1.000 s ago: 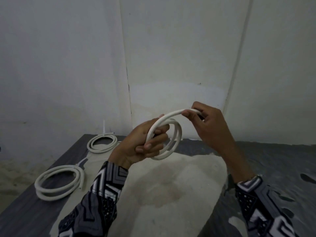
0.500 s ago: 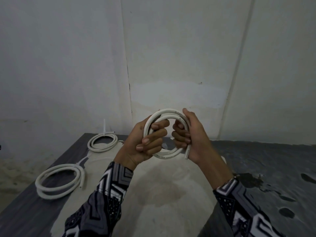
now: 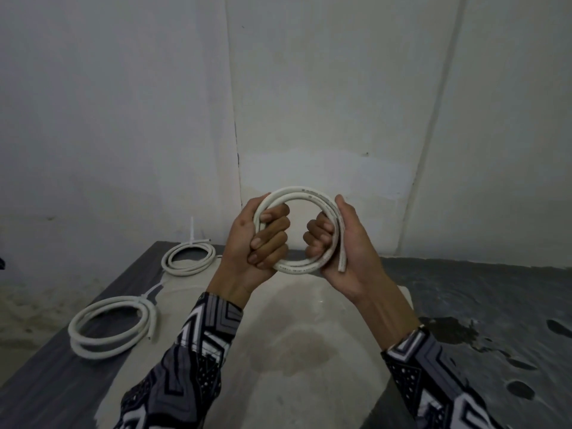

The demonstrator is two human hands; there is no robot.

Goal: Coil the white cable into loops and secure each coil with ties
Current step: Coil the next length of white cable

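1. Both hands have spread slightly since half a second earlier, opening the ring wider above the table [image 3: 464,305].
2. Left hand [image 3: 257,243] and right hand [image 3: 343,243] each clench opposite sides of the white cable [image 3: 297,193], held upright in mid-air.
3. No tie is on it yet; its cut end [image 3: 342,264] lies loose at the right palm.
4. Risk: a springy cable could unwind if either grip relaxes.
5. Two tied coils [image 3: 114,326] lie at left.
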